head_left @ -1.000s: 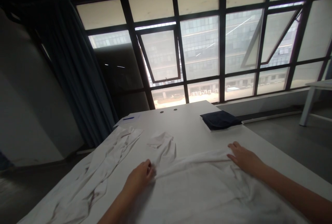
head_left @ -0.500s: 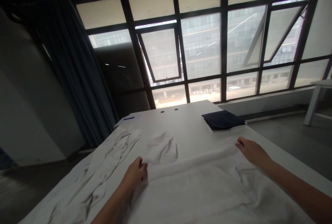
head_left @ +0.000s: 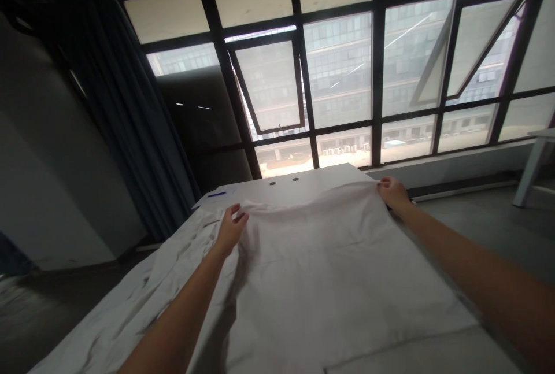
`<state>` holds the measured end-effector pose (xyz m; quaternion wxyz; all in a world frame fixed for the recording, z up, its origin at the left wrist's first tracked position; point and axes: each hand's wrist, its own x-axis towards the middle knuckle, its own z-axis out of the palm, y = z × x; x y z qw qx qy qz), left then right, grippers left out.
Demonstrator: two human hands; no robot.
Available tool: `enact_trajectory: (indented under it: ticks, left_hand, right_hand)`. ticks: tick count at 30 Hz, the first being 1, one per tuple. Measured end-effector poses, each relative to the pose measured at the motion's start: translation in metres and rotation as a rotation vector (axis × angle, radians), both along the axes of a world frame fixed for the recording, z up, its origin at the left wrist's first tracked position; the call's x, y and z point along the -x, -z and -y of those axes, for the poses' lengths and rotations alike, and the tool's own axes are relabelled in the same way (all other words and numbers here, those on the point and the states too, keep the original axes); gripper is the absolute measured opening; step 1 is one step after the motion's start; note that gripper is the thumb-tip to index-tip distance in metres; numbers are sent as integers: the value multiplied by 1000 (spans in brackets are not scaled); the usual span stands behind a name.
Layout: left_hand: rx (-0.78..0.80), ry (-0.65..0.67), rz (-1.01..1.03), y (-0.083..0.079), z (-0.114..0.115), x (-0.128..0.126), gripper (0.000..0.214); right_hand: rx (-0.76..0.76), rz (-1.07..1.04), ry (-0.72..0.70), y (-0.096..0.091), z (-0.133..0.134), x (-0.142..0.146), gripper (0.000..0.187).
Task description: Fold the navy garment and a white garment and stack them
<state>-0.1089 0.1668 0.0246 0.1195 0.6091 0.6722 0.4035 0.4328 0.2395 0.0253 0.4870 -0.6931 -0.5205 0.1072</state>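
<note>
A large white cloth garment [head_left: 329,264] stretches between my hands, raised over the table. My left hand [head_left: 231,228] pinches its far left corner. At the far right corner, my right hand [head_left: 393,193] is closed on the same edge. The top edge sags slightly between the two grips, and the body of the cloth hangs down toward me with a seam or fold line across its lower part. Whether it is a shirt or another kind of garment, I cannot tell.
Crumpled white cloth [head_left: 165,281] covers the table's left side. A blue pen [head_left: 217,194] lies on paper at the far left corner of the white table [head_left: 321,176]. Beyond stand windows [head_left: 338,73] and a dark blue curtain [head_left: 130,131]. Another table [head_left: 531,169] is at right.
Both hands have lifted the white garment and carried it forward, away from me. It now spreads flatter and hides the dark folded cloth and the small crumpled piece on the table.
</note>
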Motion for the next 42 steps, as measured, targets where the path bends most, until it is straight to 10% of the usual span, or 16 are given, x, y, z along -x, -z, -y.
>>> enact_trajectory:
  ticks: [11,19,24,30,36,42]
  left_hand:
    - [184,301,-446,91,47,-77,58]
    - [52,451,-670,103,92,-20,50]
    - [-81,98,-558,97,105,32,38]
    - [176,-391,-669,107,116,61,57]
    - [94,-200,-149,99,113,52,36]
    - [-23,-283,582,89,104,44,27]
  right_hand:
    - [101,608,-418,121,90,135,55]
    - [276,851,-549,138,124,82,71]
    - [336,844,-408,146,132,46,74]
    - [328,838,-355,148,133,44,72]
    - [306,851,-254,139,143,56,64]
    - [241,816,-492,135,164,83,67]
